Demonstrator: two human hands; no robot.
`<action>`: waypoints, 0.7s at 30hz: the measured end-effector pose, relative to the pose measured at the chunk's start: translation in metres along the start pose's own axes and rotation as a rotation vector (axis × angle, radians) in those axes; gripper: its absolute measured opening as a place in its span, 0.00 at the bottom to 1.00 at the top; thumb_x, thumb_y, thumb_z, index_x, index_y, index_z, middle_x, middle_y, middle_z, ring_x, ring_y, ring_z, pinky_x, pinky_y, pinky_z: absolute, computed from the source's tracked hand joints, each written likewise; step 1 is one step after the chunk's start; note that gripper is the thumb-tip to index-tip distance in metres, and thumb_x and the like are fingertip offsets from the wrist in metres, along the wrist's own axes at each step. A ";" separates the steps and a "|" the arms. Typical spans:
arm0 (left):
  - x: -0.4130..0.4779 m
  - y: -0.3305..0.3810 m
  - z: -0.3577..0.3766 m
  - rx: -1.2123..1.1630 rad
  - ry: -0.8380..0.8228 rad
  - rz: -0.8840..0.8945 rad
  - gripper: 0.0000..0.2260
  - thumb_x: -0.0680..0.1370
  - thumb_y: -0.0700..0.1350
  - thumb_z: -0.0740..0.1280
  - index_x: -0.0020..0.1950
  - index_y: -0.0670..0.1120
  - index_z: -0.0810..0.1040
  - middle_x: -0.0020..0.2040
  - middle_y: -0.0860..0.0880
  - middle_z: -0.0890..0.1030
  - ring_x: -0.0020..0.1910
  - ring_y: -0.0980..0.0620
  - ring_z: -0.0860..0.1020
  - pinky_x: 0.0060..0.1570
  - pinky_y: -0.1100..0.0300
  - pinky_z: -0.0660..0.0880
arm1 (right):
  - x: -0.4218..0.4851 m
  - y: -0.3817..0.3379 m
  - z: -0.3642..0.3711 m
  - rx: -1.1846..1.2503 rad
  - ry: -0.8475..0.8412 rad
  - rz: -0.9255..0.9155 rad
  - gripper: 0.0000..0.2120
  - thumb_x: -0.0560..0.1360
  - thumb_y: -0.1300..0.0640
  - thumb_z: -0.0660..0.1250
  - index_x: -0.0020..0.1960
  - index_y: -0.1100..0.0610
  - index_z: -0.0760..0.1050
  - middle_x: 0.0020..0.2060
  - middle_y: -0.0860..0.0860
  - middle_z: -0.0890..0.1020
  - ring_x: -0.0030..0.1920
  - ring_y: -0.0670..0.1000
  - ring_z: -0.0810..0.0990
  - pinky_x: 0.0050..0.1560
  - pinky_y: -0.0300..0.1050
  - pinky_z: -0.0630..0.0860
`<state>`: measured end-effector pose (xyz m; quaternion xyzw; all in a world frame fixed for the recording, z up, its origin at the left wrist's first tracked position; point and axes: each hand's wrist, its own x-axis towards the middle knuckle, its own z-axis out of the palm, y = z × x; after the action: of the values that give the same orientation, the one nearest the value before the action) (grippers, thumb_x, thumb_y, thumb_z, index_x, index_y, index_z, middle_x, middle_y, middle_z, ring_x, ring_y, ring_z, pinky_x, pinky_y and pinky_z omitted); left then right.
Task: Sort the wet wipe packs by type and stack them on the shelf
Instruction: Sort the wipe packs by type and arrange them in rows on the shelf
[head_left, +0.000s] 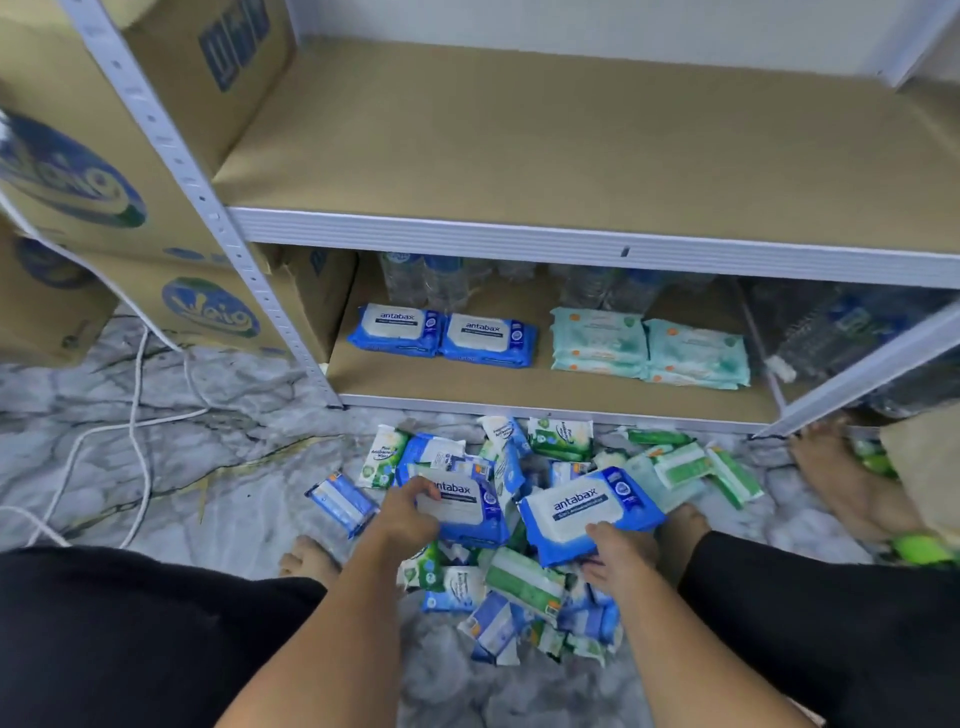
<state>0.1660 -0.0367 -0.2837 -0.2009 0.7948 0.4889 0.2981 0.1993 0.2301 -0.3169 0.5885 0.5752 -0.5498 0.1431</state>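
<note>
A heap of wet wipe packs (524, 587) in blue, green and white lies on the marble floor before the shelf unit. My left hand (410, 512) grips a blue antabax pack (470, 512) at its left end. My right hand (615, 551) grips a second blue antabax pack (582, 512) at its near edge, tilted above the heap. On the bottom shelf (519, 387) two blue antabax packs (441, 335) lie side by side at the left. Two stacks of mint-green packs (649, 345) sit to their right.
The middle shelf (571, 150) is a bare brown board. Water bottles (452, 280) stand at the back of the bottom shelf. Cardboard boxes (104, 171) stand at the left, with white cables (135, 415) on the floor. Another person's bare foot (841, 478) is at the right.
</note>
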 end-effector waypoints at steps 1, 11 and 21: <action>0.000 -0.002 0.001 0.071 0.007 -0.021 0.16 0.73 0.27 0.63 0.52 0.46 0.73 0.62 0.38 0.67 0.36 0.48 0.71 0.24 0.64 0.68 | -0.002 0.002 -0.002 -0.169 0.022 -0.035 0.13 0.71 0.57 0.75 0.51 0.63 0.78 0.43 0.61 0.83 0.38 0.59 0.82 0.38 0.51 0.81; 0.013 -0.024 0.018 0.482 0.184 0.026 0.49 0.69 0.36 0.73 0.81 0.62 0.50 0.79 0.49 0.31 0.74 0.38 0.65 0.45 0.57 0.78 | -0.029 -0.010 0.003 -1.404 0.051 -0.776 0.37 0.67 0.50 0.72 0.73 0.48 0.62 0.69 0.53 0.65 0.69 0.58 0.64 0.67 0.53 0.68; 0.027 -0.033 0.028 0.843 0.039 -0.110 0.53 0.72 0.46 0.73 0.79 0.60 0.33 0.81 0.46 0.37 0.78 0.32 0.51 0.68 0.41 0.70 | -0.009 -0.017 0.009 -1.796 -0.006 -0.907 0.59 0.68 0.54 0.77 0.81 0.45 0.36 0.80 0.53 0.44 0.78 0.62 0.47 0.73 0.65 0.51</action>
<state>0.1736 -0.0268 -0.3330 -0.1128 0.9188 0.1008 0.3646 0.1832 0.2231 -0.3054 -0.0135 0.9462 0.0832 0.3123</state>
